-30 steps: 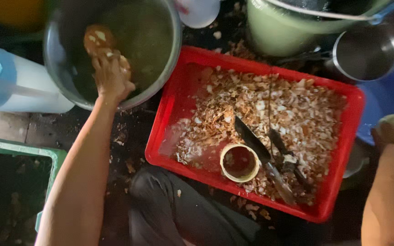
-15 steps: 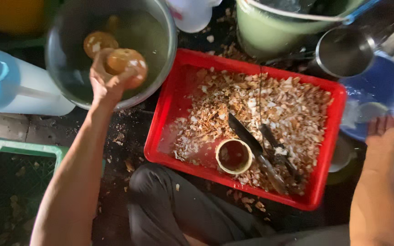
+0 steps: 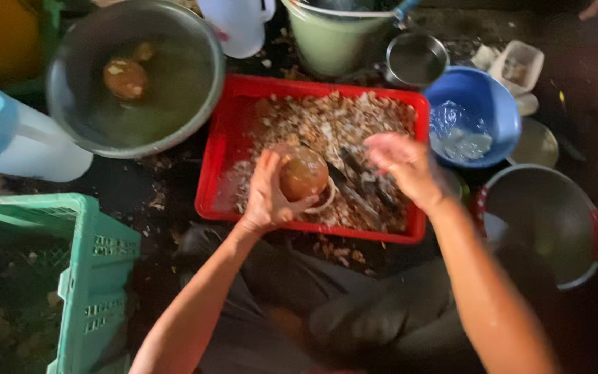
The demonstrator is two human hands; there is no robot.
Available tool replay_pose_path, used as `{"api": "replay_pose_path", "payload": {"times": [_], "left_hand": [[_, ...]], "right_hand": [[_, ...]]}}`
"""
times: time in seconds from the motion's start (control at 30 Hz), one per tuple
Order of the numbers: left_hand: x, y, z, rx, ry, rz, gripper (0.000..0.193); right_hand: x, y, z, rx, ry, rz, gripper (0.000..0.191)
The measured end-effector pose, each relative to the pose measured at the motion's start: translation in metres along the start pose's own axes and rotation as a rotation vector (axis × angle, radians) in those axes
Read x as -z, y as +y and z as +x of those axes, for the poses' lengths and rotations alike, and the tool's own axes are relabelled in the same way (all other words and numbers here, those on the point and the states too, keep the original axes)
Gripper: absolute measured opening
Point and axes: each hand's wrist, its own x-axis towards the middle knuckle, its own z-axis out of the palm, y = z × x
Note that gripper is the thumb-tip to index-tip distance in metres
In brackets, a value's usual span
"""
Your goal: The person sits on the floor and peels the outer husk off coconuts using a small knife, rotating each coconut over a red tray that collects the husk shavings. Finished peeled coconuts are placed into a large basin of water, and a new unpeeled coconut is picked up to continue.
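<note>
Change since earlier: half a second ago my left hand (image 3: 269, 197) was up at the big metal basin (image 3: 195, 111), reaching over its rim; now it has come down over the red tray (image 3: 219, 173) with a round brown fruit (image 3: 304, 172) in it. My right hand (image 3: 404, 166) was out by the blue bowl (image 3: 489, 104); it has moved in over the tray's middle.

Left grip: fingers curled about halfway around the brown fruit, thumb on its near side, palm beneath; a firm hold, the fruit clear of the scraps.

Right grip: I see the back of the hand, fingers bent loosely downward, blurred by motion; I cannot tell whether it has anything in it. It hovers just above two dark knives (image 3: 365, 183) that lie on the scraps.

Fruit's place: above the tray's near half, right over a small pale ring-shaped cup (image 3: 325, 201), between my two hands.

Tray: filled with pale brown peelings (image 3: 327, 118), heaped mostly at the far side.

Basin: another brown fruit (image 3: 125, 77) sits inside, at the far left.

Around: green crate (image 3: 77, 277) at near left, a white and blue jug (image 3: 15, 138) beside the basin, a pale green bucket (image 3: 330, 41) and a small steel pot (image 3: 417, 61) beyond the tray, a large metal pot (image 3: 548, 221) at right.
</note>
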Motion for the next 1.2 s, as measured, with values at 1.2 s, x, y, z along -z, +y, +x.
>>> {"api": "replay_pose_path", "payload": {"times": [1.2], "left_hand": [[-0.034,0.006,-0.03,0.149,-0.108,0.154,0.114]], "right_hand": [[-0.048,0.049,-0.047,-0.081,-0.089,-1.143,0.045]]}}
